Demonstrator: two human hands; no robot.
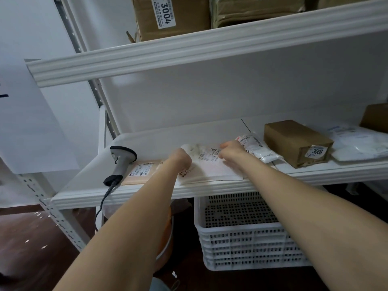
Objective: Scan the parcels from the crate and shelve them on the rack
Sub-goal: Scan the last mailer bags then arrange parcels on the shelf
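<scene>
A flat white parcel bag (206, 164) with printed labels lies on the middle rack shelf (147, 191). My left hand (180, 158) grips its left edge and my right hand (232, 151) holds its right side, both blurred. A pale brown envelope (140, 172) lies left of it, partly under my left forearm. The grey barcode scanner (120, 162) rests on the shelf at the left, cable hanging down. The white perforated crate (247, 234) stands on the floor under the shelf.
A small white packet (258, 148), a brown box labelled 3006 (296, 141) and white bags (361, 145) sit to the right on the same shelf. Cardboard boxes, one labelled 3004 (168, 15), fill the shelf above. A slotted upright (54, 215) stands at the left.
</scene>
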